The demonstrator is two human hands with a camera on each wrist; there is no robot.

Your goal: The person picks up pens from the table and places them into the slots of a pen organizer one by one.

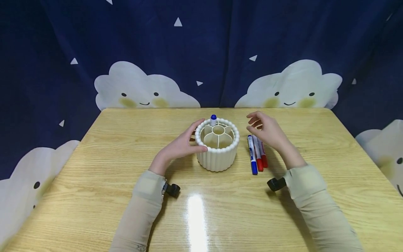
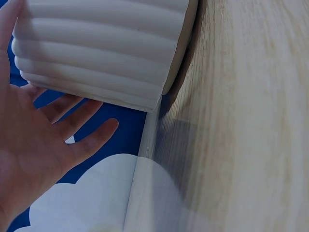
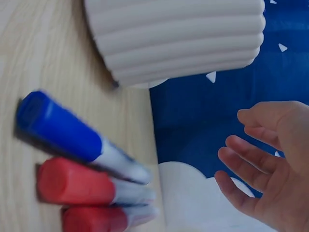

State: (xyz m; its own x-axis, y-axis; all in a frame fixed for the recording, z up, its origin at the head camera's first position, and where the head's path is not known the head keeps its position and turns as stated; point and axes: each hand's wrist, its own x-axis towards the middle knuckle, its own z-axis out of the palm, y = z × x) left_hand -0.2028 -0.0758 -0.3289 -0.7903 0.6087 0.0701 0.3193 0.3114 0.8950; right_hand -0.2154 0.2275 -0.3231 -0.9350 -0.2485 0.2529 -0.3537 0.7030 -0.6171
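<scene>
While the holder (image 1: 217,161) is steadied at its left side by the left hand (image 1: 179,146), nothing is held by the right (image 1: 270,132). The thumb of the left hand is laid on the near part of the beaded rim, and its fingers are passed round toward the far side, so that the holder is gripped between them. In the left wrist view, the fingers are partly hidden by the ribbed wall.

The holder is stood upright near the middle of the table (image 1: 94,196), with its inside divided into a round central cell and several outer ones. In an outer cell at the far side a marker (image 1: 213,121) is stood, its blue end turned up.

The right hand is raised above the table to the right of the holder, near the far ends of three lying markers; its fingers are loosely bent, apart from the thumb. The three are laid side by side, their caps pointed toward the person: the blue one (image 1: 252,154) is placed nearest the holder, then a red one (image 1: 259,157), then a second red one (image 1: 263,158).

Both forearms are covered by pale sleeves (image 1: 318,203), and a black device (image 1: 173,190) is worn at each wrist. Behind the table, a dark blue curtain (image 1: 151,35) is hung, printed with smiling clouds (image 1: 138,84) and small white triangles (image 1: 178,22).
</scene>
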